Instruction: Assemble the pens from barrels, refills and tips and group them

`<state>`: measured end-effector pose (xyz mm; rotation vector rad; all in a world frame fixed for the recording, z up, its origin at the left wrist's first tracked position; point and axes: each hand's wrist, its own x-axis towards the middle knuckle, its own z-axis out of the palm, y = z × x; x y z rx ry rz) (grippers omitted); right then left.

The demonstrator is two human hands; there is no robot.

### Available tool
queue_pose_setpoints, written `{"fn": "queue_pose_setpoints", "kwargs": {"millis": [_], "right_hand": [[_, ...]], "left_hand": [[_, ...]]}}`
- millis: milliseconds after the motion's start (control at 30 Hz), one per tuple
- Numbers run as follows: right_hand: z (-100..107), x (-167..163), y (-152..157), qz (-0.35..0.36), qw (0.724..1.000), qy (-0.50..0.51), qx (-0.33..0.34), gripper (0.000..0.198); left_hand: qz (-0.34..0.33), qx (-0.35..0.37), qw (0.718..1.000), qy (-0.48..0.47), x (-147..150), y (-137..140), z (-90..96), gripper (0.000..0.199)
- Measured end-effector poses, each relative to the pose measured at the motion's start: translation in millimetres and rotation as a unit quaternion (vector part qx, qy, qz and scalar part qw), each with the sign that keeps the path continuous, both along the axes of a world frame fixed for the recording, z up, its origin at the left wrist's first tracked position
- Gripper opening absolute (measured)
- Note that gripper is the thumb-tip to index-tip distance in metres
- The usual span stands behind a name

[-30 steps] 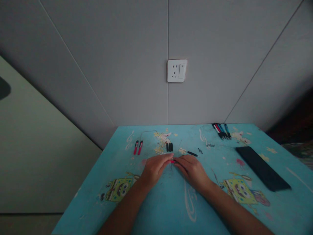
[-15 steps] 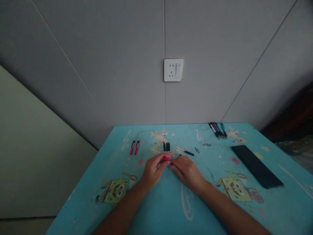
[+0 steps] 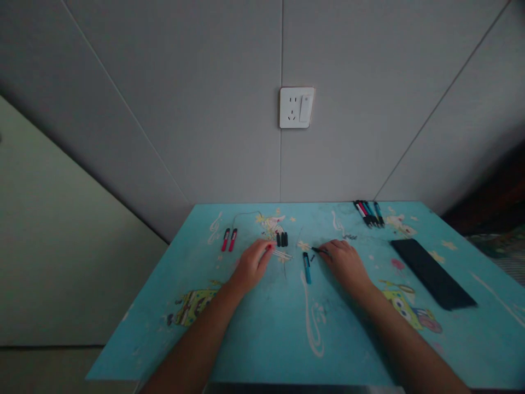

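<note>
My left hand (image 3: 251, 265) is closed, its fingertips pinching a small red pen part (image 3: 270, 247) that is mostly hidden. Right beside those fingertips lie several thin white refills (image 3: 283, 255). A row of black pen grips (image 3: 278, 239) sits just beyond them. My right hand (image 3: 343, 264) has its fingers closed on the black end of a thin pen piece (image 3: 321, 250), whose pale tip points left over the table. Between the two hands rests a blue pen barrel (image 3: 307, 268) with a black top. Tiny dark parts (image 3: 312, 258) lie next to it.
Two red pen barrels (image 3: 229, 241) lie to the left. Several pens (image 3: 369, 214) are grouped at the back right, with small springs (image 3: 350, 237) nearer. A long black case (image 3: 432, 273) lies on the right. Behind the table (image 3: 262, 339) is a wall with a socket (image 3: 297, 108).
My hands have moved apart. My right hand has shifted right and closed on the black-ended pen piece. The blue barrel now shows between the hands. The view has tilted slightly.
</note>
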<state>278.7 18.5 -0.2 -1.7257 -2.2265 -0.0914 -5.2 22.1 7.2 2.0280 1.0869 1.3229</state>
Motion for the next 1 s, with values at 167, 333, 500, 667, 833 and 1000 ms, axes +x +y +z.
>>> {"fn": "queue_pose_setpoints", "kwargs": {"millis": [167,333,500,667,833,1000], "right_hand": [[3,-2,1,-0.006,1.000,0.029,0.006,0.015],[9,-12,-3,0.066,0.990,0.121,0.022,0.017],[16,-31,-13,0.150,0.977,0.151,0.007,0.017],[19,-37,-17,0.195,0.966,0.171,0.000,0.018],[17,-28,-12,0.172,0.963,0.208,0.019,0.017],[26,-21,-10,0.186,0.951,0.247,0.006,0.018]], "left_hand": [[-0.030,0.019,0.997,0.075,8,-5,-2.0,0.028],[-0.003,0.000,0.994,0.111,10,-5,-7.6,0.028],[-0.004,-0.023,0.986,0.167,9,-6,-11.8,0.033],[-0.043,-0.006,0.975,0.220,9,-9,-6.3,0.022],[-0.016,0.012,0.977,0.214,4,-10,2.3,0.022],[-0.019,0.012,0.984,0.174,0,-11,4.7,0.020]]}}
